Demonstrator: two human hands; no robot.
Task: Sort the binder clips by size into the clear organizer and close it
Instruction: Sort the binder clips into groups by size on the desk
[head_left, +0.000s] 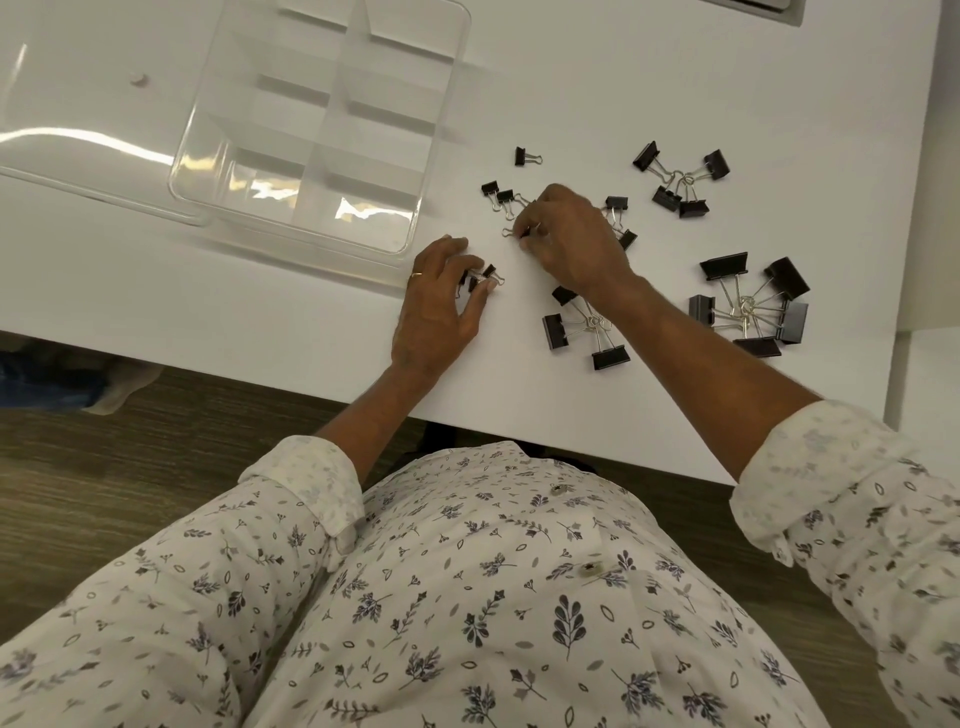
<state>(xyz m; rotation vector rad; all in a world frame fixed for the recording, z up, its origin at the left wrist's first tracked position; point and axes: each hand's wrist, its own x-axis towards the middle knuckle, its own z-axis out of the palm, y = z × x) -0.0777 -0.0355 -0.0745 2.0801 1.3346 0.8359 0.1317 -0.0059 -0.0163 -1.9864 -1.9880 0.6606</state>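
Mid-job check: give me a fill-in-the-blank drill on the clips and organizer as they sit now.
The clear organizer stands open; its compartments hold ___ clips.
The left hand, gripping small clips, wears a ___.
The largest clips lie to the ___ of the right hand, which pinches one small clip.
Every clip body is ___.
Missing: no, ring, right, black.

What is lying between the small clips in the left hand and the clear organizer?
Nothing visible: only bare table separates the small clips held by the left hand from the organizer, whose compartments lie open.
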